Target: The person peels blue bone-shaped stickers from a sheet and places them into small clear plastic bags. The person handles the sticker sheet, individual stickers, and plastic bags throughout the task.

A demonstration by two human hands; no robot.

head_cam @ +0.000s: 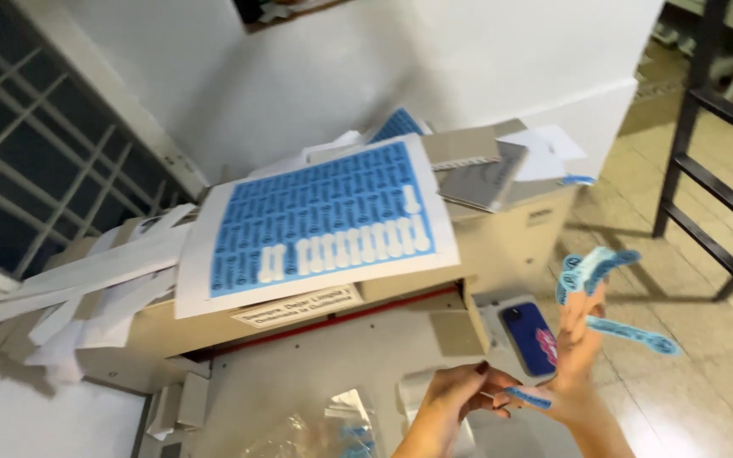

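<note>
Blue paper strips (594, 267) fanning out of right hand (577, 356), gripped between raised fingers, above phone (529, 337) on cutter bed (316, 365). Left hand (451, 399) pinching another strip's (526, 397) end at right palm. Blue label sheet (320, 220) lying atop machine.

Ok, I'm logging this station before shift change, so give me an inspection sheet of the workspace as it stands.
Surface: grey machine table, partly bare.
Job's things: blue paper tags fanned in the right hand; one more blue tag between both hands; blue die-cut sheet with some tags punched out, lying on top of the machine.
Clutter: white paper offcuts at left, clear plastic bag, phone in a blue case, grey card pieces.
Hands: left hand pinching the tag; right hand holding tags.
Cables: nothing seen.
Surroundings: white wall, barred window, dark metal frame, tiled floor.
</note>
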